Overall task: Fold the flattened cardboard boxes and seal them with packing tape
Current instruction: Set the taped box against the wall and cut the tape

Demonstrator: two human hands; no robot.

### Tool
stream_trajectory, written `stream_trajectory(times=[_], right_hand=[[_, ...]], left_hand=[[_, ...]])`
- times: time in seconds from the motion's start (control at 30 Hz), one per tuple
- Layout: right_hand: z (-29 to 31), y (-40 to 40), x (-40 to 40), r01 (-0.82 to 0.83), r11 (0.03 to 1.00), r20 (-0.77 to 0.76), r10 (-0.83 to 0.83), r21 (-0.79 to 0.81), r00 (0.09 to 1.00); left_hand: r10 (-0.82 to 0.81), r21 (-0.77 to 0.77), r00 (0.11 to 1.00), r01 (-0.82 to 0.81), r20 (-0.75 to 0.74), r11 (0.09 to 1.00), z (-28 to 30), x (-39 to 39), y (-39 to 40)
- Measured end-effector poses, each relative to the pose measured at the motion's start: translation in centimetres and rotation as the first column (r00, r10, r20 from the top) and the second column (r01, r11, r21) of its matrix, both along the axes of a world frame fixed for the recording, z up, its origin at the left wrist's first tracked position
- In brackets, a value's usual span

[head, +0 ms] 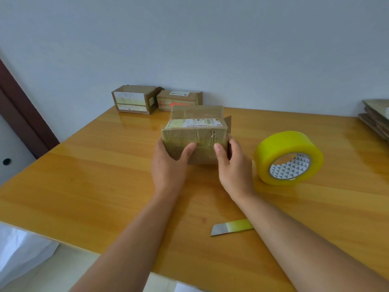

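A small brown cardboard box [195,131] with a white label stands on the wooden table [94,165] at the centre. My left hand [168,165] grips its left side, thumb pressed on the near face. My right hand [233,165] grips the right side, thumb on the same face. A flap sticks out at the box's far right. A yellow roll of packing tape [288,157] lies to the right of my right hand. A short cutter blade [231,226] with a yellowish end rests near the front, under my right forearm.
Two folded cardboard boxes [134,100] [181,100] stand against the white wall at the back. A stack of flattened cardboard [376,116] lies at the table's far right edge. A dark brown door frame [23,110] is at the left.
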State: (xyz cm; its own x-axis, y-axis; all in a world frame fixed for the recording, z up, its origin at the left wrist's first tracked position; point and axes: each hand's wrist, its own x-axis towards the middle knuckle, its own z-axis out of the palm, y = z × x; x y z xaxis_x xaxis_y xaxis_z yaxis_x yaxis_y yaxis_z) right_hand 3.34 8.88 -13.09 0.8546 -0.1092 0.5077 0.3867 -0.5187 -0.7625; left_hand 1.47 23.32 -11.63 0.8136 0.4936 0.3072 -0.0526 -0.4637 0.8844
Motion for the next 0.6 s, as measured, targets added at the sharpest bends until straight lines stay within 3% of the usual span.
stream_trajectory(times=[0.2,0.6], right_hand=[[-0.16,0.34,0.36,0.058,0.998,-0.031,-0.058,0.002,0.998],[-0.06,0.15,0.26,0.085,0.996,0.039,-0.085,-0.005,0.996]], left_hand=[[0.035,0.12,0.998,-0.041,0.051,0.992,-0.62,0.29,-0.57],[0.031,0.117,0.996,-0.041,0.087,0.992,-0.26,-0.17,-0.59]])
